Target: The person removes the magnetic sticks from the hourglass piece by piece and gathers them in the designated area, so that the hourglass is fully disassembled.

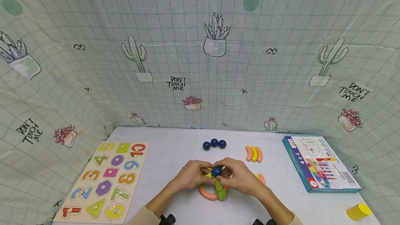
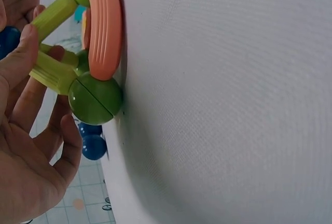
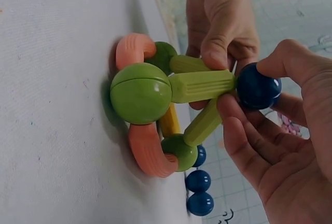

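right hand (image 3: 280, 146): thumb and forefinger pinch the dark blue ball (image 3: 258, 85), other fingers loosely curled under it
left hand (image 3: 220, 19): fingertips curled down onto the green sticks (image 3: 202, 85) just behind the ball; thumb (image 2: 21, 53) lies along one stick
dark blue ball: sits at the top where the three green sticks meet, touching their ends, held between right thumb and forefinger; in the head view it shows between both hands (image 1: 217, 172)
structure: three green sticks rise from green half-balls (image 3: 140, 93) to one apex; salmon curved pieces (image 3: 148, 151) join the half-balls in a ring flat on the table
yellow stick (image 3: 169, 121): lies inside the ring, low, behind the front half-ball
place: near the front edge of the white table (image 1: 175, 148), about mid-width
three spare blue balls (image 1: 214, 144): in a row behind the hands, toward the back edge
curved pieces (image 1: 253, 153): salmon, yellow, salmon side by side, right of the spare balls
number puzzle board (image 1: 106, 180): along the left edge
box (image 1: 322, 164): flat, along the right edge
yellow cylinder (image 1: 358, 211): front right corner, on its side
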`<action>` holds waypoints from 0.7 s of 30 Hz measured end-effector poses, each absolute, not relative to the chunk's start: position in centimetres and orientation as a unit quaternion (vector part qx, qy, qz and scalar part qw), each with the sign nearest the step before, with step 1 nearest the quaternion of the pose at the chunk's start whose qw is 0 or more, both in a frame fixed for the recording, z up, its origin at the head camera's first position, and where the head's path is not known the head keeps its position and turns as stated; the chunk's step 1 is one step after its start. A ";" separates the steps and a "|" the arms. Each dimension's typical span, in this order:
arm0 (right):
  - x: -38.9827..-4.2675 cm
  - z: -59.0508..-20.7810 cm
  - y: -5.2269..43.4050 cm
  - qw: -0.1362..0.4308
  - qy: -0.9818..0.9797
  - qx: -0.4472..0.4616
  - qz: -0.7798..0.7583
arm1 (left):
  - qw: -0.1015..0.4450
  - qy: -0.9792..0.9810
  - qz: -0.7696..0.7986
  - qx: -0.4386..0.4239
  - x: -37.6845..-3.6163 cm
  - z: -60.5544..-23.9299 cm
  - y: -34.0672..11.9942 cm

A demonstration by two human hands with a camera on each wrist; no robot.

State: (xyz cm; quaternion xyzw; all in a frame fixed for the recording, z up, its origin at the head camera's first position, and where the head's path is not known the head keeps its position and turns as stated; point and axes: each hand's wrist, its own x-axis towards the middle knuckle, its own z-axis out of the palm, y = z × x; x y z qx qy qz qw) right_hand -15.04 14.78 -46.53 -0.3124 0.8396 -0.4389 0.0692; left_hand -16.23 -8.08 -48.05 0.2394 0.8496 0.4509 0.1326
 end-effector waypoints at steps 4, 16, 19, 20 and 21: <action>-15.0 -46.5 14.8 0.069 0.837 -0.312 -0.445 | 0.134 0.846 0.456 0.240 -16.2 -48.1 -8.1; -15.4 -46.9 15.4 0.047 0.843 -0.304 -0.441 | 0.129 0.847 0.452 0.248 -16.3 -48.2 -8.3; -15.6 -46.7 15.6 0.026 0.851 -0.298 -0.432 | 0.129 0.849 0.449 0.246 -16.3 -48.2 -8.3; -15.7 -46.6 15.7 0.021 0.854 -0.293 -0.429 | 0.129 0.850 0.449 0.245 -16.3 -48.2 -8.3; -15.9 -46.6 15.7 0.017 0.858 -0.286 -0.426 | 0.129 0.850 0.450 0.243 -16.3 -48.1 -8.4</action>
